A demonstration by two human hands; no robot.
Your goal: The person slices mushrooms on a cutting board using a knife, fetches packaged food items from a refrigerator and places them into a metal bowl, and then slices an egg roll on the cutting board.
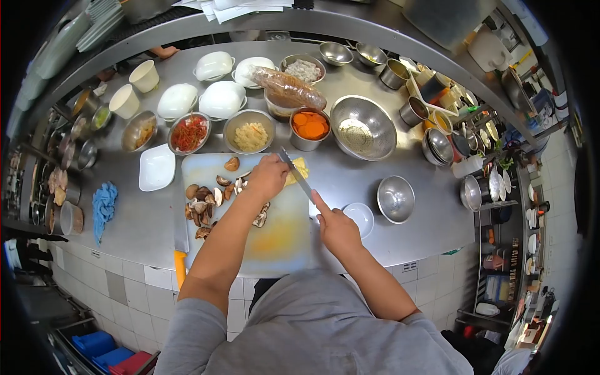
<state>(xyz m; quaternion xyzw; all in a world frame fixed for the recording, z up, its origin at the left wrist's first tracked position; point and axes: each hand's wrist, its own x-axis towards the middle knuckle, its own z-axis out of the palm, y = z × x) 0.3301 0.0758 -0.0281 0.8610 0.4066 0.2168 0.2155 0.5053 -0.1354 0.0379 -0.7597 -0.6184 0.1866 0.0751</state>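
My right hand [338, 232] is closed around the handle of a kitchen knife [299, 177], whose blade points up and left across the cutting board [262, 240]. At the blade's left side, my left hand [267, 179] has its fingers curled in. Whatever they hold is hidden. Pale yellow cut pieces [300, 167] lie beside the blade at the board's upper right edge. Brown mushrooms [201, 206], some sliced, are spread over the board's left half. A yellow stain marks its lower part. A second knife [180, 262] with an orange handle lies along the board's left edge.
Behind the board stand bowls of red strips [189, 132], a minced pale food [250, 136] and carrot slices [310, 128]. A colander [362, 128], steel bowl [395, 199] and white dish [358, 220] are at right. A square dish [157, 167] and blue cloth [104, 206] lie left.
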